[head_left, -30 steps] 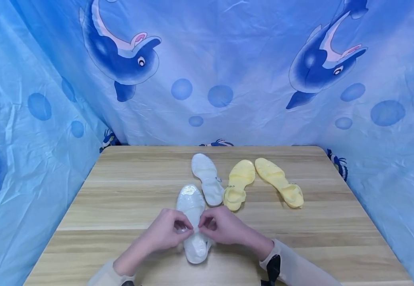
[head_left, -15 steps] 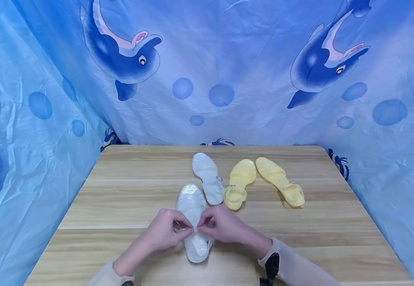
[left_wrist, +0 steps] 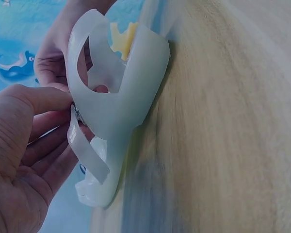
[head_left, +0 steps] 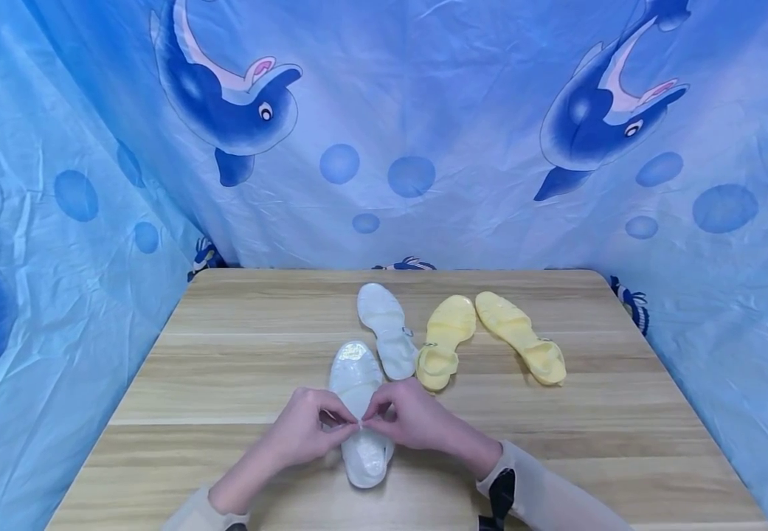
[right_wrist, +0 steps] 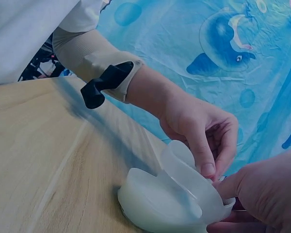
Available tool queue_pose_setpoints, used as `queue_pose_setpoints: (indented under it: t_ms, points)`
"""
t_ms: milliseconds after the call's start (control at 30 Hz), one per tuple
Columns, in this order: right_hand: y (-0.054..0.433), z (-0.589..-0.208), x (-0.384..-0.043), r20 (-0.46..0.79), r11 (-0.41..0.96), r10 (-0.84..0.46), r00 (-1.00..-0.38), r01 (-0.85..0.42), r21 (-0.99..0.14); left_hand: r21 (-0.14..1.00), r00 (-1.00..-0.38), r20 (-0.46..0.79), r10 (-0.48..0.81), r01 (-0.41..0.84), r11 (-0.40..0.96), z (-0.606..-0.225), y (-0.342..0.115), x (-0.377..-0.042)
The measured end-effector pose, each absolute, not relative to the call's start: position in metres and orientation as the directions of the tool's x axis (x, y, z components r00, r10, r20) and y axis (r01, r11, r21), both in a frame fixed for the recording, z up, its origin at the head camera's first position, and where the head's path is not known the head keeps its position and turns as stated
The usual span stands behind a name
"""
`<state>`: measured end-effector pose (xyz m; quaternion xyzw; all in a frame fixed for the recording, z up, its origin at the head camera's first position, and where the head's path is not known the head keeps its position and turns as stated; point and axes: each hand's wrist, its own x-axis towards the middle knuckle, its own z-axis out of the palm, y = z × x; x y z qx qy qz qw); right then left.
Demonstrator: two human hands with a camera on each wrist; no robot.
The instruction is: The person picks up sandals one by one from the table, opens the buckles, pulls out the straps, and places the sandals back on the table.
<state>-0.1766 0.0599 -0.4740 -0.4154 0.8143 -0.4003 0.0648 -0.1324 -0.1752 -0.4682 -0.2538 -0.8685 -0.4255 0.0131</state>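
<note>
A white jelly sandal [head_left: 355, 383] lies sole down on the table between my two hands, toe pointing away. My left hand [head_left: 308, 425] pinches its ankle strap at the small metal buckle [left_wrist: 77, 114] between thumb and fingers. The strap's loose end [left_wrist: 86, 150] hangs down from there in the left wrist view. From the other side my right hand [head_left: 412, 414] pinches the strap too, its fingertips meeting the left ones above the sandal. Fingers hide most of the buckle, so I cannot tell whether it is fastened.
A second white sandal [head_left: 384, 328] lies just beyond, angled. To its right are two yellow sandals, one [head_left: 448, 332] near it and another [head_left: 513, 328] further right. The wooden table [head_left: 224, 354] is surrounded by blue dolphin-print cloth [head_left: 476, 88].
Both hands stay at the strap. The right fingertips have moved slightly left, closer to the left ones. The sandals keep their places.
</note>
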Motion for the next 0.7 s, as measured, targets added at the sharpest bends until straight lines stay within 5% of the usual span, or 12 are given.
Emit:
queue_pose_setpoints:
  t_ms: [700]
  points:
    - [0.0609,-0.4719,-0.1779,0.195,0.364,-0.724,-0.662,-0.606,-0.707,0.749,-0.892,0.206,0.403,0.408,0.522,-0.4674,-0.1798,-0.1321]
